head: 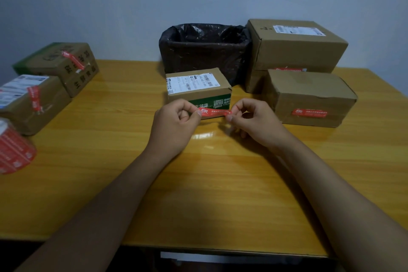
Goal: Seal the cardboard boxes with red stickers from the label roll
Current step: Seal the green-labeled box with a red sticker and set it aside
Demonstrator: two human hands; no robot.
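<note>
Sticker (213,112) stretched taut between our pinching left hand (176,120) and right hand (256,121), just in front of the small box (198,86), low on its near face. We'd keep it level, centre it over the flap seam, then press outward. Hard to tell whether it touches the cardboard yet. Left of that box, the label roll (13,150) is cut off by the frame edge.

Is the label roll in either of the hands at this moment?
No: the label roll sits at the table's left edge, while the left hand and right hand pinch a red sticker between them.
</note>
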